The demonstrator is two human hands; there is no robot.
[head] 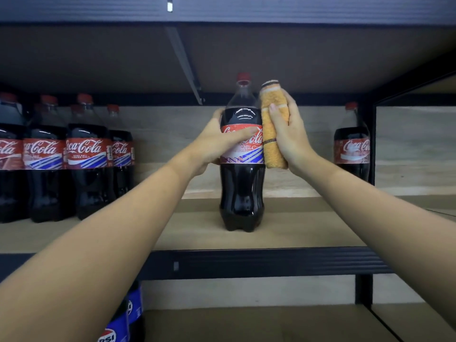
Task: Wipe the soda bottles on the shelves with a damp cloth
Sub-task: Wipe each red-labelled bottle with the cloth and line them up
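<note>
We had the left hand (217, 141) gripping the upright bottle (242, 169) mid-shelf (308, 233), right hand (288, 137) clutching the folded cloth (272, 134) flat against the bottle's right side, long axes parallel.

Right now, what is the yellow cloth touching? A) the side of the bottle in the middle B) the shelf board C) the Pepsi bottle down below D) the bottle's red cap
A: the right hand presses the cloth against the middle bottle's right side.
</note>
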